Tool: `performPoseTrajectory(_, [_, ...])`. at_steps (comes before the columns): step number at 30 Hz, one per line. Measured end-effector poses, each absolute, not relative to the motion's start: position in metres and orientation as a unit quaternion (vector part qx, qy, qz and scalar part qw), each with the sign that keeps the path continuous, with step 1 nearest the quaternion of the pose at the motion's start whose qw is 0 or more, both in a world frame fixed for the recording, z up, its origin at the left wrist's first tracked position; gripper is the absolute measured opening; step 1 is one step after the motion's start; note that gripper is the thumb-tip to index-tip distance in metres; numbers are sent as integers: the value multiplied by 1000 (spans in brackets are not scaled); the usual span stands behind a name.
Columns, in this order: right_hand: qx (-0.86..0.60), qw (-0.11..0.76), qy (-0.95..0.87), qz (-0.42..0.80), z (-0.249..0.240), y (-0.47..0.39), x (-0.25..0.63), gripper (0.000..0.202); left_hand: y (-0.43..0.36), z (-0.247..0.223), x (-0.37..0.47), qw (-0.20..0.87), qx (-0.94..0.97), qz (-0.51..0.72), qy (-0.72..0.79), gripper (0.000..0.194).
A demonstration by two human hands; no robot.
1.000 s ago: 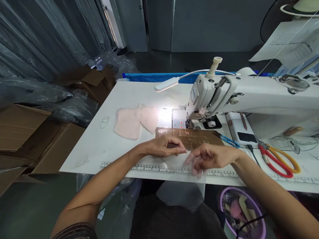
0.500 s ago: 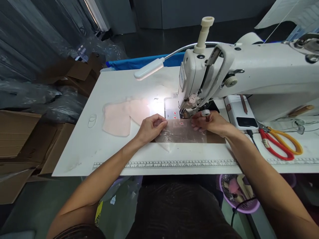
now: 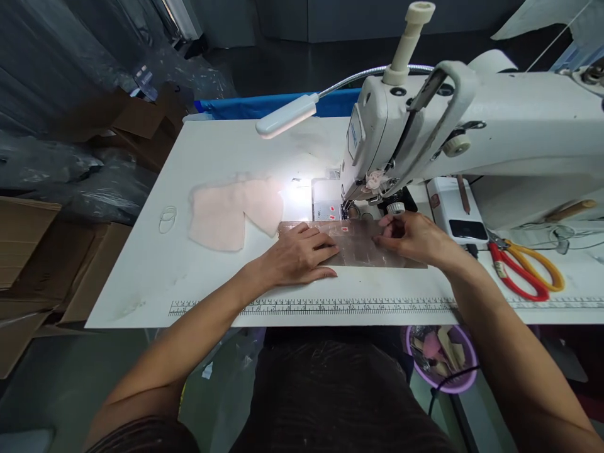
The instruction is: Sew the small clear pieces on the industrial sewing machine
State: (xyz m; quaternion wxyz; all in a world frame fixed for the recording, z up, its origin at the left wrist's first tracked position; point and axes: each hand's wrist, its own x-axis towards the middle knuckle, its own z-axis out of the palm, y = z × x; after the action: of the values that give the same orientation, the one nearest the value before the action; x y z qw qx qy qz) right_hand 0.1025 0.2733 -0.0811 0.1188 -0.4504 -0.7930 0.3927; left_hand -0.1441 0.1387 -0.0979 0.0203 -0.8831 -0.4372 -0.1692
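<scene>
A translucent brownish plastic sheet (image 3: 361, 251) lies on the white table in front of the sewing machine's needle area (image 3: 348, 207). A small red mark shows on it. My left hand (image 3: 302, 255) rests flat on the sheet's left part, fingers stretched out to the right. Near the sheet's upper right part, my right hand (image 3: 410, 236) is curled, thumb and fingertips gathered at the sheet beside a white ridged knob (image 3: 395, 207). To the left lie pale pink fabric pieces (image 3: 219, 214).
The white sewing machine (image 3: 425, 126) stands at the right, with a lit lamp (image 3: 287, 116) beside its head. Scissors (image 3: 523, 270) and a white device (image 3: 457, 211) lie right of my hand. A printed ruler (image 3: 321, 307) runs along the front edge. A purple basket (image 3: 467, 384) sits below.
My left hand has gone from pinching the sheet's upper edge to lying flat on it. The right hand has shifted slightly right. The whole view has moved a little.
</scene>
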Motion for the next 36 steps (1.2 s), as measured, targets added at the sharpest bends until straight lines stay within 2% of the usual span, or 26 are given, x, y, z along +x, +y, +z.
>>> performPoseTrajectory(3, [-431,154,-746,483,-84,266,97,34,139,-98,-141,10,-881,-202,-428,38])
performPoseTrajectory(6, [-409,172,-706,551,-83,251,77,38,140,-94,-143,-68,-842,-268,-463,35])
performPoseTrajectory(9, [-380,154,-659,631,-74,233,52,43,138,-83,-149,-275,-714,-349,-541,46])
performPoseTrajectory(11, [-330,123,-646,677,-69,226,43,44,135,-76,-154,-410,-618,-359,-566,53])
performPoseTrajectory(12, [-308,119,-652,682,-68,225,42,44,134,-74,-155,-445,-588,-351,-577,55])
performPoseTrajectory(14, [-294,144,-695,640,-71,228,47,42,132,-73,-156,-450,-565,-334,-606,58])
performPoseTrajectory(17, [-281,189,-832,440,-85,236,66,35,133,-78,-154,-423,-565,-334,-624,48])
performPoseTrajectory(20, [-168,170,-944,225,-98,241,80,35,136,-84,-151,-396,-555,-352,-641,40])
performPoseTrajectory(24, [-142,143,-976,80,-103,247,78,35,143,-86,-152,-308,-519,-391,-695,46])
performPoseTrajectory(29, [-163,156,-969,101,-102,258,73,34,146,-85,-157,-318,-534,-368,-692,72])
performPoseTrajectory(36, [-164,178,-948,205,-112,268,83,37,152,-94,-167,-397,-463,-418,-673,57])
